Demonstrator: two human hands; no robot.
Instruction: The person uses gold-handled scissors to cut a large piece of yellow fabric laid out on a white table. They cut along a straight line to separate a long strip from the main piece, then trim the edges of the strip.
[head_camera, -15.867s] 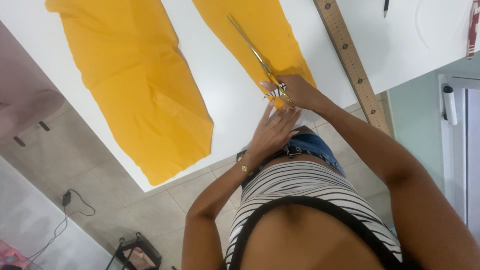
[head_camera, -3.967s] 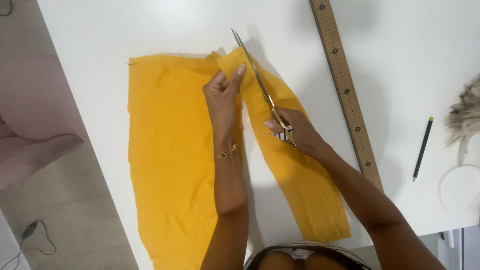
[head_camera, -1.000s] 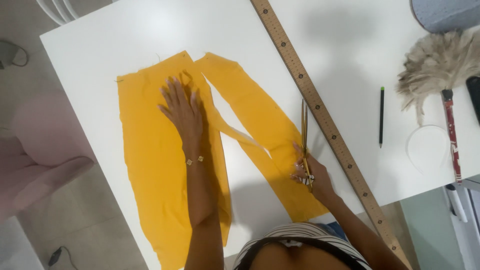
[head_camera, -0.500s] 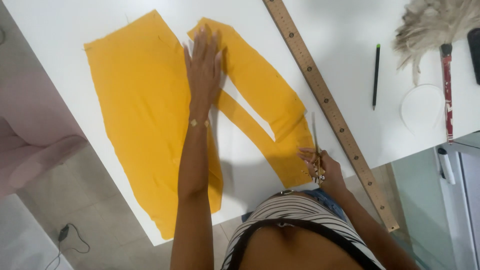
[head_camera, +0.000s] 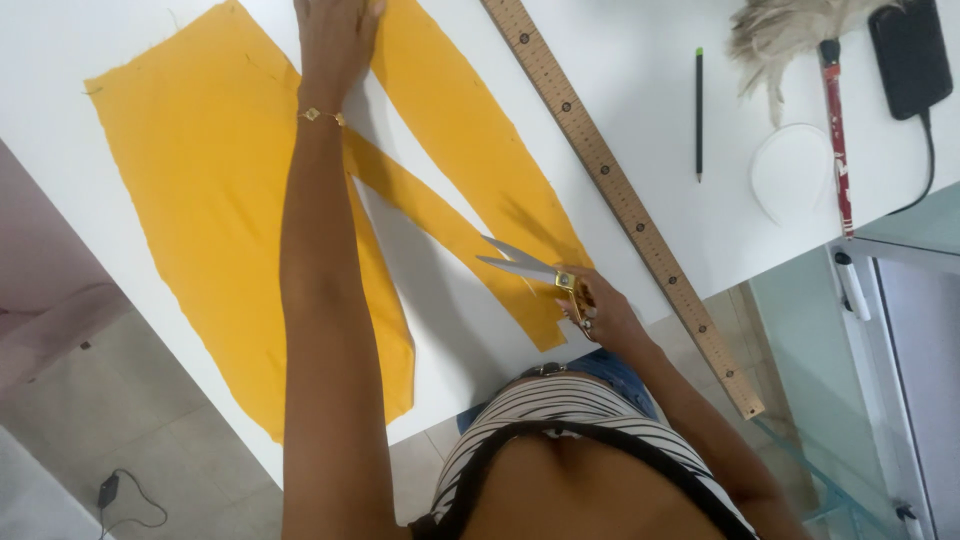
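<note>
The yellow fabric (head_camera: 200, 200) lay flat across the white table (head_camera: 640, 80), reaching its near edge, already cut into a wide panel and a narrower strip joined by a thin band. The left hand (head_camera: 335, 35) pressed open-palmed on it near the far edge. The right hand (head_camera: 600, 310) gripped scissors (head_camera: 525, 265), blades parted over the strip's near end; that cut looked unfinished.

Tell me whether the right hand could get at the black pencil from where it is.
Probably yes: the right hand, holding scissors, has only the flat wooden ruler lying between it and the pencil.
</note>
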